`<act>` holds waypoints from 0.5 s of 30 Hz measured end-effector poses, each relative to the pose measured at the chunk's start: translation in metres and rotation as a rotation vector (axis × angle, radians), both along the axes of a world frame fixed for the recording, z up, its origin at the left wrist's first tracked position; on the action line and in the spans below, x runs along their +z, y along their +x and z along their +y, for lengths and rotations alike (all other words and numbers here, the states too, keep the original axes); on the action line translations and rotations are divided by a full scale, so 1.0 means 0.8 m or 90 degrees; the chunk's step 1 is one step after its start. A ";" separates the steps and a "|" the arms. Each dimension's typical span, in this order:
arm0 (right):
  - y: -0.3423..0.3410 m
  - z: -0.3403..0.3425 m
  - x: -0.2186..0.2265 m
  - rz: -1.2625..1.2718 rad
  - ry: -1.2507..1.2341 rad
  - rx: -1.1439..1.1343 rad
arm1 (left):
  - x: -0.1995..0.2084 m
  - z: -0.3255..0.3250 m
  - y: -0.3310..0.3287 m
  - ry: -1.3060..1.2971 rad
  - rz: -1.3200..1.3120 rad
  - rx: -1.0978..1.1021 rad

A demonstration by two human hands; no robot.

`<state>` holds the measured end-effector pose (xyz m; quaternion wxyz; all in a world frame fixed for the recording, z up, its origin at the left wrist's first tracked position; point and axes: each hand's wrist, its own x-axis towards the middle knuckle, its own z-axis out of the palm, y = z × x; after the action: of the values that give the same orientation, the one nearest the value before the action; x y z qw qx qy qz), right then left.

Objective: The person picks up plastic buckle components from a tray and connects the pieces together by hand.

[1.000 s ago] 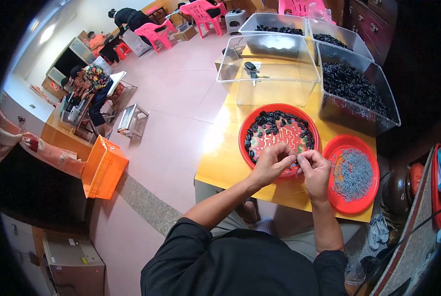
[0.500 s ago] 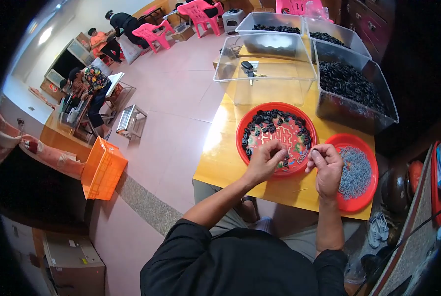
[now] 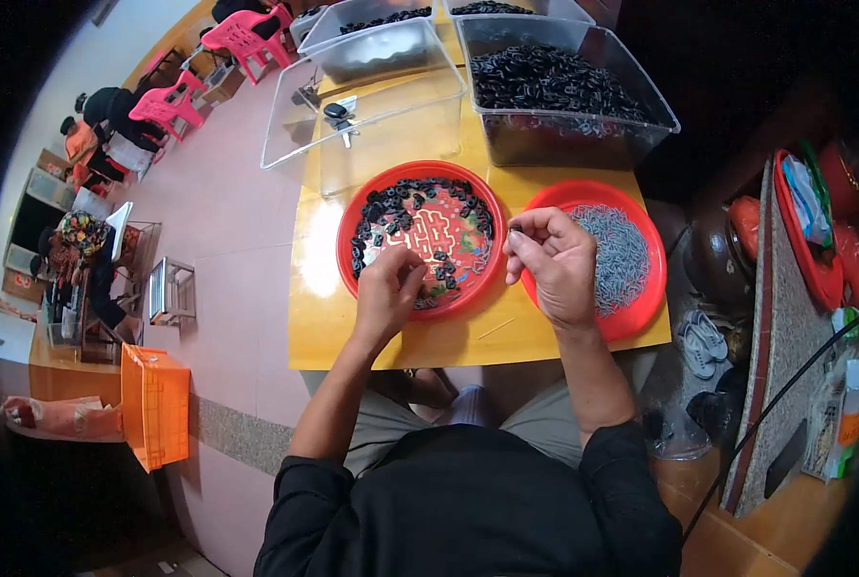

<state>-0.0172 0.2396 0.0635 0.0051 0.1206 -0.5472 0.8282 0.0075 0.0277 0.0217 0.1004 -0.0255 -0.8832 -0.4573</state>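
Note:
My left hand [image 3: 388, 293] is over the near side of a round red tray [image 3: 351, 281] with a patterned floor. Its fingers are curled together, and what they hold, if anything, is hidden. Several small black plastic pieces [image 3: 377, 209] lie around the tray, mostly along its far and left sides. My right hand [image 3: 559, 264] is raised between this tray and a second red tray [image 3: 631, 322]. Thumb and forefinger pinch a small black piece [image 3: 516, 229]. Thin grey metal screws [image 3: 614, 260] are heaped in the second tray, partly behind my right hand.
Clear plastic bins [image 3: 569, 144] filled with black pieces stand at the back of the yellow table [image 3: 319, 327]. A clear bin [image 3: 290, 149] is at the left, with a key [image 3: 338, 113] seen through it. An orange crate [image 3: 155, 409] is on the floor; people sit far left.
My view has turned to the right, so the table appears farther left. My hands are wider apart, the left now closer to the tray's near left part. The right keeps its pinch.

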 end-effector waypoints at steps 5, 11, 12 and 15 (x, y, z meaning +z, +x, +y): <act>-0.001 0.001 0.000 -0.014 -0.031 0.002 | -0.008 0.027 -0.023 -0.210 0.104 -0.103; -0.004 0.002 0.000 -0.025 0.010 0.035 | -0.016 0.042 -0.045 -0.299 0.118 -0.173; -0.004 0.001 0.000 -0.024 0.008 0.037 | -0.012 0.041 -0.045 -0.316 0.102 -0.182; -0.004 -0.004 -0.001 -0.017 0.017 0.039 | -0.004 0.045 -0.045 -0.356 0.090 -0.193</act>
<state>-0.0207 0.2361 0.0628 -0.0290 0.1260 -0.5546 0.8220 -0.0286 0.0634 0.0185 0.0816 -0.2154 -0.9516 -0.2036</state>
